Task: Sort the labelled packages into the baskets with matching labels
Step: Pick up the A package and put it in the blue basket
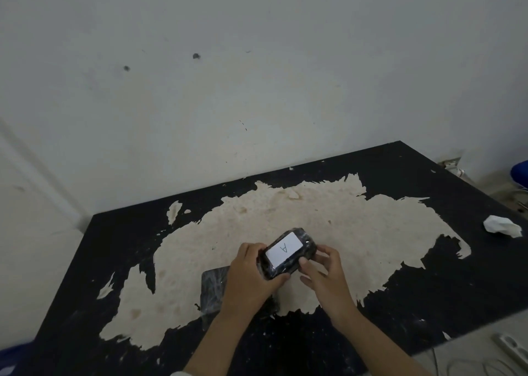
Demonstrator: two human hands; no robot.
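Above the worn middle of the black table [400, 175], held up: small black package [288, 254] in shiny wrap, white label marked A facing up, left hand [251, 275] closed around its near end, right hand [320, 270] pinching its right side. Probably light, slightly soft, slippery film; best gripped across short sides, not on label. No baskets visible; second dark package [213, 290] flat under left wrist.

Two black wrapped packages: one labelled A [287, 252], one under the left wrist [213, 290]. One crumpled white paper [501, 225]. Two hands.
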